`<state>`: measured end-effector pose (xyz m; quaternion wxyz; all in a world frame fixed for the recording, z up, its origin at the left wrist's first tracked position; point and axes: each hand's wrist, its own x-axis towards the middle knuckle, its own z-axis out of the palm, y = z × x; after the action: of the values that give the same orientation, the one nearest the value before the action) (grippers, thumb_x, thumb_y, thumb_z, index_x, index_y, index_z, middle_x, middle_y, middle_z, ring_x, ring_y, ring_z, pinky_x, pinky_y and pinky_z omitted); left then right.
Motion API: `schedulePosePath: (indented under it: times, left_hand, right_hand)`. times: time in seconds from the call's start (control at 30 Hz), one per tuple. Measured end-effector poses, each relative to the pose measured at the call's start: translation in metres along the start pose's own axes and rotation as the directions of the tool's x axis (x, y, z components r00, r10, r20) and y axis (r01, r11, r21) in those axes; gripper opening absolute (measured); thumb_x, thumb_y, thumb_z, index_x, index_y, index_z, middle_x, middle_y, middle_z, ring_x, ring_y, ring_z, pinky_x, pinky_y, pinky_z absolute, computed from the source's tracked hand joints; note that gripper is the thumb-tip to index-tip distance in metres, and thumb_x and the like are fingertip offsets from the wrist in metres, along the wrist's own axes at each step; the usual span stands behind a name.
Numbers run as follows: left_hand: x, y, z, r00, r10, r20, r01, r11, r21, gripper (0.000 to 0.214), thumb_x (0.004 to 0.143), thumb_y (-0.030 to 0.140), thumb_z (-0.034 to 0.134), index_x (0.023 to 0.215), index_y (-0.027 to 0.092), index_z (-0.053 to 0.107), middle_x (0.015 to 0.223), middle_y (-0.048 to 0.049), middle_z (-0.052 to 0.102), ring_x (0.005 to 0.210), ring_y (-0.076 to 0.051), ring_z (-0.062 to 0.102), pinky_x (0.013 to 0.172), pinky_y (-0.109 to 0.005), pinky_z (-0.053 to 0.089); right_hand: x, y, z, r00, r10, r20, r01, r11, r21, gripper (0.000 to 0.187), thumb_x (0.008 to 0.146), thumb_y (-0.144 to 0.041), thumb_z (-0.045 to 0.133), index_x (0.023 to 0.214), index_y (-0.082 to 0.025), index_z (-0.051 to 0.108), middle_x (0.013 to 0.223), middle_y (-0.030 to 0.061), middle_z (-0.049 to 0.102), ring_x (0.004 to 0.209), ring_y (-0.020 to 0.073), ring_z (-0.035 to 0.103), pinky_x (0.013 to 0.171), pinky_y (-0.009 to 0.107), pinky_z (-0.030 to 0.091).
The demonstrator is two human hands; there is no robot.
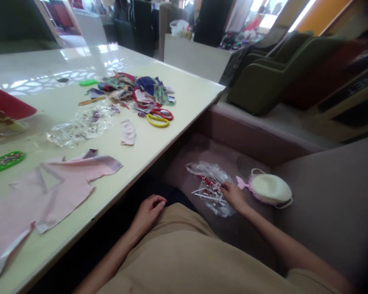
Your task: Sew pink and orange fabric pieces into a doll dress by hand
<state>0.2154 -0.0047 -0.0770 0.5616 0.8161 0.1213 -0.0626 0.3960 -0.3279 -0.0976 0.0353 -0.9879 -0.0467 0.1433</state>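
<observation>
one right hand [234, 197], fingers bunched at the unemptied plastic bag [212, 188], hold unclear; left hand [149, 210] loosely curled, seemingly empty; pink fabric [64, 191] apparently already cut.

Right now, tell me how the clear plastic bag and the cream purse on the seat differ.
The plastic bag is transparent and crumpled; the purse is opaque and rounded. The right hand is at the bag; no hand touches the purse. Red and white bits lie in or on the bag; the purse has a pink tail. Both lie on the seat.
</observation>
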Motion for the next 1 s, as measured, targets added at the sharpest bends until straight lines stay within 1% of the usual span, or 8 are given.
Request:
schedulePosePath:
  times: [0.2, 0.37, 0.53, 0.67, 0.77, 0.87, 0.93, 1.0]
  left_hand:
    - [-0.003, -0.005, -0.001, 1.0, 0.002, -0.014, -0.002, 1.0, -0.024, 0.032, 0.088, 0.041, 0.05, 0.092, 0.017, 0.072, 0.097, -0.0082, 0.072, 0.093, -0.023, 0.065, 0.083, -0.033, 0.046]
    - [-0.004, -0.008, -0.002, 1.0, -0.013, -0.012, 0.012, 1.0, -0.025, 0.033, 0.088, 0.042, 0.051, 0.093, 0.017, 0.072, 0.098, -0.0081, 0.072, 0.093, -0.023, 0.065, 0.083, -0.033, 0.046]
    - [-0.003, -0.01, -0.001, 1.0, -0.009, -0.02, 0.009, 0.999, -0.043, 0.032, 0.087, 0.041, 0.051, 0.093, 0.018, 0.072, 0.097, -0.0077, 0.072, 0.093, -0.023, 0.065, 0.084, -0.033, 0.047]
    - [-0.004, -0.009, -0.001, 1.0, -0.009, -0.028, 0.008, 0.999, -0.052, 0.032, 0.087, 0.041, 0.051, 0.092, 0.017, 0.072, 0.096, -0.0076, 0.072, 0.092, -0.022, 0.065, 0.081, -0.031, 0.047]
    - [-0.006, -0.009, -0.002, 0.999, -0.018, -0.036, 0.016, 0.998, -0.06, 0.032, 0.087, 0.04, 0.05, 0.092, 0.017, 0.072, 0.096, -0.0079, 0.072, 0.091, -0.022, 0.065, 0.08, -0.03, 0.047]
    - [-0.009, -0.009, -0.002, 0.998, -0.025, -0.054, 0.021, 0.997, -0.077, 0.03, 0.087, 0.037, 0.05, 0.092, 0.017, 0.072, 0.096, -0.0077, 0.073, 0.093, -0.021, 0.066, 0.082, -0.03, 0.047]
    - [-0.01, -0.009, -0.002, 0.998, -0.028, -0.064, 0.023, 0.996, -0.086, 0.029, 0.088, 0.035, 0.05, 0.092, 0.017, 0.072, 0.097, -0.0076, 0.072, 0.093, -0.021, 0.066, 0.083, -0.031, 0.047]
    - [-0.011, -0.01, -0.002, 0.997, -0.034, -0.072, 0.028, 0.996, -0.082, 0.028, 0.088, 0.032, 0.05, 0.092, 0.016, 0.072, 0.096, -0.0077, 0.072, 0.093, -0.021, 0.066, 0.083, -0.031, 0.048]
  right_hand:
    - [0.0, 0.0, 0.001, 0.998, -0.025, 0.055, 0.026, 1.0, -0.014, 0.026, 0.096, -0.027, 0.046, 0.095, -0.016, 0.07, 0.088, 0.0064, 0.071, 0.085, 0.0195, 0.066, 0.066, 0.026, 0.04]
    - [-0.009, -0.003, 0.001, 0.981, -0.028, 0.192, 0.048, 0.994, -0.1, 0.026, 0.1, -0.034, 0.05, 0.105, -0.014, 0.066, 0.097, 0.0056, 0.069, 0.089, 0.0178, 0.065, 0.079, 0.032, 0.051]
    - [-0.014, -0.001, -0.017, 0.92, -0.036, 0.389, 0.132, 0.966, -0.223, 0.029, 0.097, -0.038, 0.059, 0.116, -0.016, 0.063, 0.115, 0.0079, 0.065, 0.098, 0.0191, 0.065, 0.086, 0.04, 0.056]
    - [-0.004, 0.005, -0.036, 0.894, -0.031, 0.448, 0.174, 0.943, -0.282, 0.029, 0.097, -0.037, 0.06, 0.115, -0.016, 0.064, 0.115, 0.0081, 0.066, 0.099, 0.0194, 0.065, 0.087, 0.041, 0.056]
    - [0.009, 0.009, -0.043, 0.896, -0.073, 0.438, 0.195, 0.95, -0.242, 0.021, 0.094, -0.022, 0.059, 0.112, -0.019, 0.07, 0.106, 0.008, 0.071, 0.092, 0.0182, 0.068, 0.083, 0.034, 0.054]
    - [0.016, 0.012, -0.043, 0.918, -0.13, 0.375, 0.204, 0.965, -0.166, 0.037, 0.074, -0.005, 0.062, 0.1, -0.025, 0.078, 0.092, 0.0074, 0.076, 0.081, 0.0197, 0.07, 0.074, 0.028, 0.051]
    - [0.017, 0.015, -0.043, 0.944, -0.162, 0.287, 0.198, 0.975, -0.102, 0.038, 0.063, -0.003, 0.063, 0.086, -0.027, 0.08, 0.082, 0.0074, 0.076, 0.07, 0.0204, 0.068, 0.066, 0.028, 0.05]
    - [0.017, 0.019, -0.044, 0.973, -0.189, 0.131, 0.193, 0.981, -0.019, 0.032, 0.062, -0.007, 0.061, 0.075, -0.029, 0.08, 0.077, 0.0084, 0.076, 0.06, 0.019, 0.065, 0.06, 0.028, 0.048]
